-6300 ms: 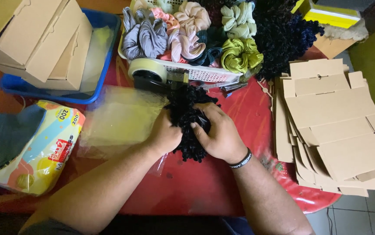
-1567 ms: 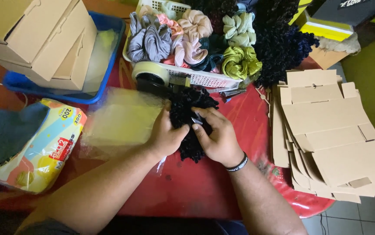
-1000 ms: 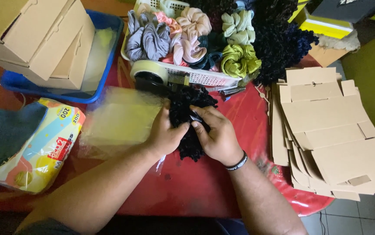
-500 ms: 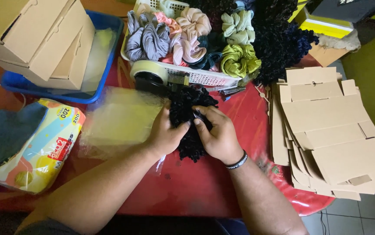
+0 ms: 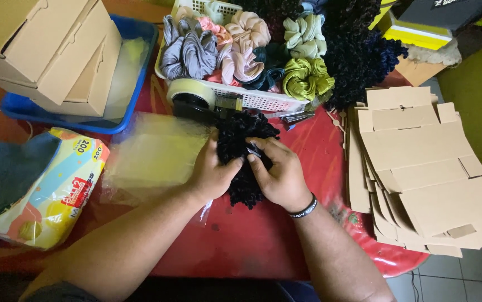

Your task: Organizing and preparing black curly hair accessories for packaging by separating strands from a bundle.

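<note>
A: Since half a second ago, barely any shift; both hands stay clamped on the black scrunchie (image 5: pixel 241 154), right thumb slightly re-placed.

B: Grip state?

A: Left hand (image 5: pixel 213 173) fingers curl together round its left side; right hand (image 5: pixel 280 176) fingers pinch its right edge. Fabric is crinkled, frilly, bunched in a ruffled clump between the fingertips, resting on the table.

B: Surroundings?

A: Clear plastic bag (image 5: pixel 151 156) lies just left of the left fingers. Beyond the fingertips: tape roll (image 5: pixel 190 92) and white basket (image 5: pixel 263 100) of satin scrunchies. Flat cardboard blanks (image 5: pixel 420 168) lie right of the right hand. Surface is a glossy red tablecloth (image 5: pixel 252 240); tiled floor lower right.
</note>
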